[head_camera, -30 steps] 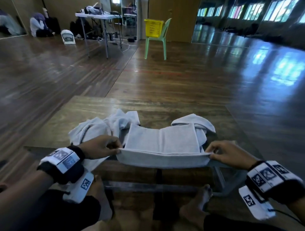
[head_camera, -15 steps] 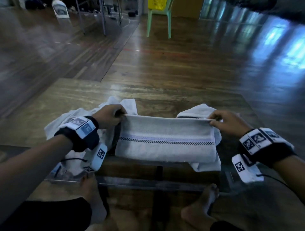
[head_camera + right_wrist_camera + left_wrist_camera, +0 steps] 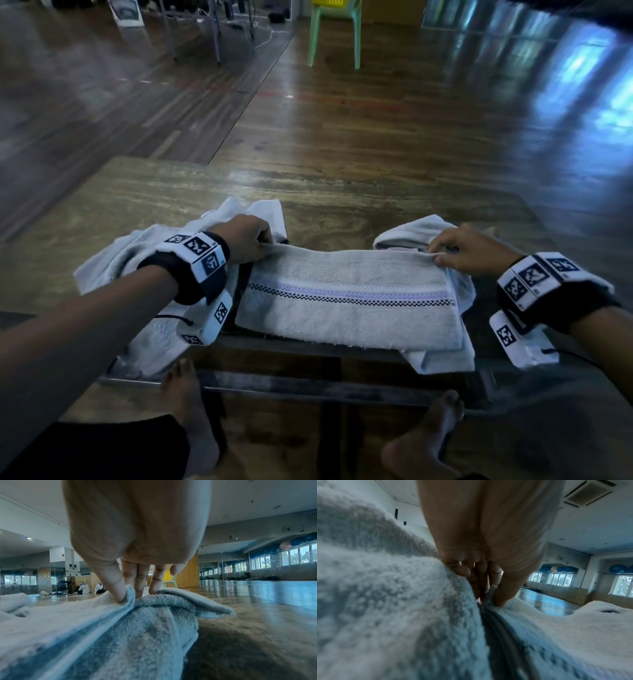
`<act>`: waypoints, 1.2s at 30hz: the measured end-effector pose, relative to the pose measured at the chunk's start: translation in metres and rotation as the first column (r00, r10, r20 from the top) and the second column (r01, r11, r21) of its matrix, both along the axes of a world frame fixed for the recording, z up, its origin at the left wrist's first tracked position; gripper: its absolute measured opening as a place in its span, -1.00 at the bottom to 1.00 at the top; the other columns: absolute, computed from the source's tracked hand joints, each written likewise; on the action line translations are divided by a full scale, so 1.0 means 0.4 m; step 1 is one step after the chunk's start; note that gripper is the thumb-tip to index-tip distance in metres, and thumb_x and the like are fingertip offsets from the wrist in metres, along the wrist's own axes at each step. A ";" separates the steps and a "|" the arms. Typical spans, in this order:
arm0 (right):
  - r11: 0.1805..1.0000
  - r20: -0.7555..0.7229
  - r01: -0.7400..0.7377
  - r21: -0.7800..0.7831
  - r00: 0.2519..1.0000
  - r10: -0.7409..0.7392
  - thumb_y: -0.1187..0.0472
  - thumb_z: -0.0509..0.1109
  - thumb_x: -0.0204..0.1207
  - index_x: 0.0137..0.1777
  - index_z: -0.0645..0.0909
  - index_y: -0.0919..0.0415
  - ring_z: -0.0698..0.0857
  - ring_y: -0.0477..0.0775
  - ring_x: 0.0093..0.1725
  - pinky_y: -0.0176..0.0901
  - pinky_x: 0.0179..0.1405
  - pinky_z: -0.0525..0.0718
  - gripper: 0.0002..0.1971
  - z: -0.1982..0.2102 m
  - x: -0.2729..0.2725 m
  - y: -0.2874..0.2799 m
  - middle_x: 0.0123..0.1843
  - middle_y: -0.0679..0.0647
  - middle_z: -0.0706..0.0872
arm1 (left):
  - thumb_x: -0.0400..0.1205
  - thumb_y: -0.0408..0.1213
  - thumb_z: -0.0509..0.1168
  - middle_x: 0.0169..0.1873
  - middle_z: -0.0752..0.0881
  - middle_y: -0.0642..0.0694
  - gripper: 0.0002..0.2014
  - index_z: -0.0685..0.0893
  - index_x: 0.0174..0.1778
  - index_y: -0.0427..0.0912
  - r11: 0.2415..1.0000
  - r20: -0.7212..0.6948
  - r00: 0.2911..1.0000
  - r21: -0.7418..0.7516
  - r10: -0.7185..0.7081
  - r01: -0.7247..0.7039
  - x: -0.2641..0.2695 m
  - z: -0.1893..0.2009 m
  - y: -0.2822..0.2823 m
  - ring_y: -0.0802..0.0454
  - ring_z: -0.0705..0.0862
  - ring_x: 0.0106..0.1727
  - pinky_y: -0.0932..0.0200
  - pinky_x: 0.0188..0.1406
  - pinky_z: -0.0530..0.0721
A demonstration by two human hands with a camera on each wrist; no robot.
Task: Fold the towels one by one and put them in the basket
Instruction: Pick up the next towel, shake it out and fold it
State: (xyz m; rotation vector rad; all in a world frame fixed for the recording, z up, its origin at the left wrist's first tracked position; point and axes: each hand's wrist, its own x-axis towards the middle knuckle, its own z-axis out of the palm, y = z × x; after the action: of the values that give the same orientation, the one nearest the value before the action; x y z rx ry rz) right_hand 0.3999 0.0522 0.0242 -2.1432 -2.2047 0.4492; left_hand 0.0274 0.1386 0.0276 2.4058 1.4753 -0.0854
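Note:
A pale grey towel (image 3: pixel 346 308) with a checked stripe lies folded over along the near edge of the wooden table (image 3: pixel 342 192). My left hand (image 3: pixel 255 241) pinches its far left corner (image 3: pixel 489 605). My right hand (image 3: pixel 445 255) pinches the far right corner (image 3: pixel 127 599) between thumb and fingers. A crumpled towel (image 3: pixel 113 260) lies under my left wrist, and another towel (image 3: pixel 400 233) is bunched behind the right corner. The yellow basket (image 3: pixel 334 3) sits on a green chair far across the room, cut by the top edge; it shows small in the right wrist view (image 3: pixel 167 575).
The green chair (image 3: pixel 334 37) stands on the shiny wooden floor beyond the table. My bare feet (image 3: pixel 191 404) rest on the table's lower frame. Table legs and cables are at the far left. Two people sit on the floor far off (image 3: pixel 91 588).
Both hands carried the near edge of the towel away from me and laid it over the far part, so the striped side faces up. The camera tilted down.

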 end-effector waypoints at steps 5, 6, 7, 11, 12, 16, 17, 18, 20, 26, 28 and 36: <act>0.999 0.023 0.033 -0.006 0.999 -0.033 0.11 0.52 0.35 -0.10 0.77 -0.09 0.63 0.03 0.12 0.37 0.29 0.42 -0.86 0.027 -0.022 -0.011 -0.15 -0.22 0.68 | 0.57 -0.32 0.32 -0.08 0.79 -0.16 -0.87 0.75 -0.09 -0.26 0.998 0.088 0.996 0.059 -0.030 0.025 -0.026 0.020 -0.019 -0.05 0.68 -0.09 0.15 -0.09 0.60; 0.999 0.016 0.039 0.011 0.999 -0.039 0.10 0.52 0.35 -0.10 0.77 -0.11 0.63 0.04 0.14 0.34 0.29 0.43 -0.86 0.039 -0.023 -0.022 -0.11 -0.20 0.69 | 0.56 -0.34 0.34 -0.07 0.79 -0.14 -0.88 0.76 -0.08 -0.24 0.997 0.116 0.993 0.077 -0.033 0.024 -0.034 0.029 -0.027 0.00 0.67 -0.12 0.21 -0.12 0.56; 0.999 0.016 0.047 0.028 0.999 -0.047 0.10 0.52 0.35 -0.09 0.77 -0.12 0.62 0.03 0.15 0.31 0.29 0.43 -0.85 0.056 -0.029 -0.038 -0.08 -0.17 0.71 | 0.55 -0.35 0.36 -0.07 0.79 -0.13 -0.88 0.77 -0.05 -0.24 0.996 0.148 0.988 0.091 -0.037 0.024 -0.042 0.039 -0.038 0.03 0.66 -0.13 0.24 -0.13 0.54; 0.993 0.053 0.018 0.119 0.998 -0.025 0.08 0.51 0.39 -0.02 0.77 -0.05 0.56 -0.04 0.18 0.13 0.26 0.34 -0.84 0.123 -0.045 -0.116 0.02 -0.13 0.72 | 0.47 -0.34 0.48 -0.12 0.81 -0.13 -0.83 0.80 -0.03 -0.23 0.988 0.321 0.946 0.152 -0.049 0.000 -0.089 0.082 -0.091 0.12 0.73 -0.18 0.33 -0.14 0.58; 0.992 0.062 0.005 0.129 0.998 -0.013 0.07 0.51 0.40 -0.02 0.77 -0.03 0.54 -0.09 0.17 0.08 0.20 0.29 -0.84 0.138 -0.050 -0.141 0.00 -0.17 0.68 | 0.45 -0.31 0.51 -0.14 0.81 -0.09 -0.82 0.81 -0.05 -0.21 0.987 0.364 0.930 0.159 -0.047 -0.012 -0.105 0.091 -0.110 0.28 0.71 -0.25 0.45 -0.20 0.56; 0.985 0.017 -0.025 0.169 1.000 0.022 0.06 0.53 0.36 -0.10 0.77 -0.04 0.50 -0.14 0.10 0.12 0.22 0.33 -0.87 0.186 -0.067 -0.250 -0.09 -0.23 0.62 | 0.41 -0.31 0.54 -0.28 0.75 0.11 -0.85 0.82 -0.11 -0.14 0.985 0.495 0.868 0.168 -0.050 -0.040 -0.154 0.122 -0.196 0.56 0.63 -0.29 0.65 -0.36 0.47; 0.981 -0.017 -0.036 0.193 0.999 0.040 0.08 0.54 0.34 -0.11 0.78 -0.02 0.52 -0.11 0.08 0.04 0.23 0.39 -0.87 0.194 -0.071 -0.278 -0.10 -0.21 0.64 | 0.41 -0.31 0.54 -0.34 0.73 0.23 -0.86 0.80 -0.15 -0.08 0.984 0.507 0.860 0.172 -0.055 -0.039 -0.164 0.129 -0.220 0.54 0.64 -0.29 0.64 -0.37 0.47; 0.975 -0.043 -0.048 0.219 0.997 0.059 0.12 0.56 0.33 -0.11 0.78 0.03 0.54 -0.07 0.04 -0.17 0.20 0.42 -0.87 0.201 -0.076 -0.305 -0.11 -0.17 0.66 | 0.41 -0.30 0.54 -0.41 0.71 0.35 -0.86 0.79 -0.19 0.01 0.983 0.514 0.856 0.181 -0.062 -0.037 -0.174 0.136 -0.242 0.50 0.65 -0.27 0.63 -0.38 0.48; 0.961 -0.049 -0.070 0.266 0.995 0.086 0.20 0.57 0.32 -0.10 0.78 0.11 0.56 -0.04 -0.03 -0.49 0.00 0.35 -0.85 0.217 -0.091 -0.358 -0.12 -0.07 0.68 | 0.40 -0.28 0.55 -0.43 0.69 0.49 -0.80 0.74 -0.26 0.15 0.978 0.524 0.847 0.205 -0.087 -0.026 -0.190 0.151 -0.284 0.41 0.68 -0.20 0.60 -0.37 0.50; 0.932 -0.098 -0.022 0.361 0.993 0.061 0.15 0.62 0.24 -0.18 0.75 -0.05 0.59 -0.26 -0.11 0.02 0.03 0.56 -0.83 0.228 -0.095 -0.465 -0.20 -0.29 0.63 | 0.39 -0.29 0.55 -0.24 0.78 0.18 -0.79 0.73 -0.26 0.15 0.973 0.575 0.810 0.229 -0.118 -0.020 -0.217 0.198 -0.383 0.19 0.71 -0.12 0.55 -0.35 0.55; 0.927 -0.102 -0.003 0.376 0.994 0.045 0.14 0.63 0.23 -0.19 0.73 -0.10 0.64 -0.11 -0.10 0.18 0.03 0.60 -0.81 0.234 -0.103 -0.490 -0.19 -0.21 0.68 | 0.39 -0.30 0.55 -0.24 0.79 0.10 -0.81 0.74 -0.24 0.10 0.974 0.583 0.804 0.224 -0.119 -0.018 -0.222 0.207 -0.403 0.19 0.71 -0.13 0.55 -0.35 0.55; 0.908 -0.167 0.063 0.414 0.986 0.008 -0.03 0.60 0.18 -0.22 0.66 -0.29 0.69 -0.09 -0.10 0.25 0.02 0.63 -0.79 0.253 -0.114 -0.541 -0.18 -0.19 0.75 | 0.42 -0.37 0.52 -0.17 0.81 0.03 -0.84 0.76 -0.17 -0.04 0.982 0.652 0.750 0.188 -0.108 -0.022 -0.240 0.214 -0.437 0.19 0.73 -0.17 0.45 -0.30 0.64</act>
State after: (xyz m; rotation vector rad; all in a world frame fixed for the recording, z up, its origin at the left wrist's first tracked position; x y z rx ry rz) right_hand 0.3542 -0.1642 0.1252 -1.8358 -1.9590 0.1267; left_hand -0.0685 -0.0363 0.1132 2.2321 1.1102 0.8511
